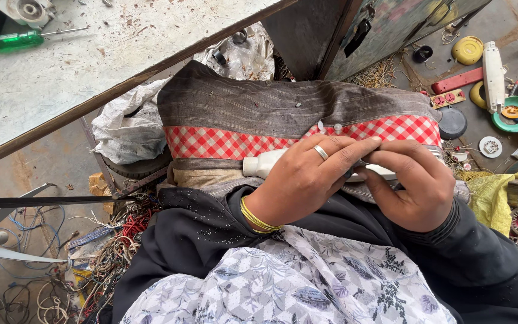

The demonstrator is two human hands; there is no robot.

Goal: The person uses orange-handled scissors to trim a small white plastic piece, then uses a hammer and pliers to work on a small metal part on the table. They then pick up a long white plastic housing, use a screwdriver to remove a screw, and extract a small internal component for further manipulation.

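— How many hands on it?
— Two: left hand [300, 180] and right hand [412, 183], each grip closed on one white plastic casing [265, 163] over the lap cloth [241, 141].
— Loose bits?
— Two small white pieces [329, 127] on the cloth.

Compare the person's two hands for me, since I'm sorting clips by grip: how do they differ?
The left hand wears a silver ring and yellow bangles at the wrist; the right hand shows neither. The left hand lies flatter, its fingers stretched across toward the right; the right hand is curled, its fingertips bent in. Both close on the same white plastic part, which rests on the lap over the red checked cloth.
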